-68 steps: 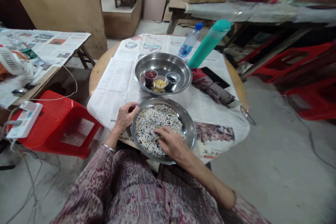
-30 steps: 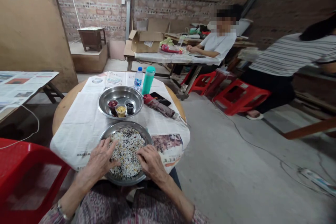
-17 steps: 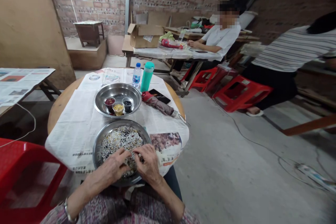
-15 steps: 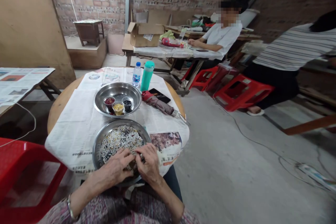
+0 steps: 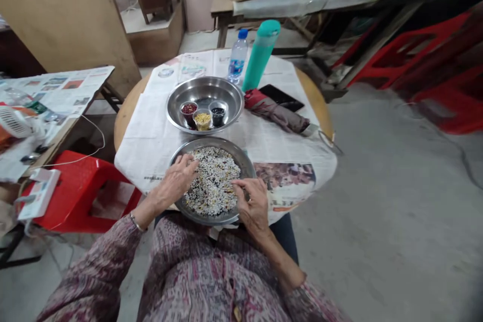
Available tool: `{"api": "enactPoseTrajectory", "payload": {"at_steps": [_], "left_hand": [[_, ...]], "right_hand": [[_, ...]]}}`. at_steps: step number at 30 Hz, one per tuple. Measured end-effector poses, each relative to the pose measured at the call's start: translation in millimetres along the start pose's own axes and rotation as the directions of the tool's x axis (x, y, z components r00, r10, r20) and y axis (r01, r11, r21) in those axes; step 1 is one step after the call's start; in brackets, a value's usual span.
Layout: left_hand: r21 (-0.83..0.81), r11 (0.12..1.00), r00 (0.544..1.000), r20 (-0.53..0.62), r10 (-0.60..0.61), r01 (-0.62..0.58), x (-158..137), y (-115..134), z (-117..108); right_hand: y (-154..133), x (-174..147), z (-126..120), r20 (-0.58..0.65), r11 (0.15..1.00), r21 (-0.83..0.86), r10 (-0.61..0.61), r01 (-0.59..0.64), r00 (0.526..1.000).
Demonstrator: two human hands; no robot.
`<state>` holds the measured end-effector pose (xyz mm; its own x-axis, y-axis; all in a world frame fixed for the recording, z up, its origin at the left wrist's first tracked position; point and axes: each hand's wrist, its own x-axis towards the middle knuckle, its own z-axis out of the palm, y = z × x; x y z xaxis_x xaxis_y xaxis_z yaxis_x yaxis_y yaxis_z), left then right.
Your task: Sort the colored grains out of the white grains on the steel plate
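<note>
A steel bowl [image 5: 246,153] at the near table edge holds a spread of small white, yellow and dark grains or beads [image 5: 215,173]. Over its left side, my left hand [image 5: 179,178] has its fingers apart and slightly bent, the tips at the grains. At the right side my right hand [image 5: 254,204] has thumb and forefinger pinched together; anything between them is too small to make out. Behind stands a second steel bowl [image 5: 173,103] with three clear cups: dark red bits [image 5: 189,108], yellow bits [image 5: 203,119] and black bits [image 5: 218,114].
Newspaper [image 5: 143,131] covers the round table. A water bottle [image 5: 237,58], a teal flask [image 5: 261,55], a folded umbrella [image 5: 277,113] and a black phone [image 5: 283,97] lie or stand beyond the bowls. Left are a red stool [image 5: 81,201] and a power strip [image 5: 39,193].
My hands, close together at the near side of the bowl before, have moved apart to its left and right sides. The view has tilted down; the co-workers are out of sight.
</note>
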<state>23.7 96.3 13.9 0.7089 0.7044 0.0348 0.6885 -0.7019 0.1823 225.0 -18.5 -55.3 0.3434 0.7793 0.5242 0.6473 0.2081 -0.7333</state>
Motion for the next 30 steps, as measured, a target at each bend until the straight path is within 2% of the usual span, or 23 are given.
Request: {"api": "enactPoseTrajectory", "payload": {"at_steps": [3,5,8,11,13,16,19,21,24,26,30], "left_hand": [[-0.095,0.994,0.996,0.067,0.052,-0.046,-26,19,-1],[-0.169,0.979,0.982,0.126,0.138,-0.116,-35,34,0],[-0.215,0.946,0.942,0.181,0.284,-0.244,-30,51,4],[-0.175,0.937,0.918,0.21,0.336,-0.303,-9,55,11],[-0.14,0.952,0.938,0.183,0.295,-0.272,6,50,13],[-0.089,0.99,0.992,0.058,0.111,-0.106,20,37,9],[-0.032,0.997,0.996,-0.054,-0.069,0.067,25,24,3],[0.01,0.992,0.99,-0.073,-0.122,0.123,27,19,1],[0.008,0.989,0.988,-0.027,-0.15,0.15,33,18,5],[-0.068,0.99,0.992,0.01,-0.126,0.127,38,20,11],[-0.285,0.958,0.997,0.053,0.059,-0.042,42,31,21]], "right_hand": [[0,0,0,-0.005,1.0,-0.019,0.008,-0.008,1.0],[1,-1,0,-0.011,0.999,-0.029,0.02,-0.02,1.0],[4,-1,0,-0.014,0.999,-0.012,0.034,-0.034,0.999],[6,-3,-1,-0.003,0.998,0.047,0.043,-0.043,0.999],[7,-3,-2,0.004,0.996,0.092,0.021,-0.021,1.0],[7,-4,-3,-0.005,0.992,0.123,-0.027,0.028,1.0],[5,-2,-3,-0.032,0.991,0.118,-0.065,0.069,0.997],[4,-1,-3,-0.028,0.988,0.117,-0.099,0.102,0.995],[4,-1,-4,-0.017,0.983,0.119,-0.137,0.138,0.99],[4,-2,-4,-0.022,0.982,0.118,-0.143,0.144,0.99],[5,-3,-3,-0.026,0.985,0.101,-0.136,0.138,0.99]]}}
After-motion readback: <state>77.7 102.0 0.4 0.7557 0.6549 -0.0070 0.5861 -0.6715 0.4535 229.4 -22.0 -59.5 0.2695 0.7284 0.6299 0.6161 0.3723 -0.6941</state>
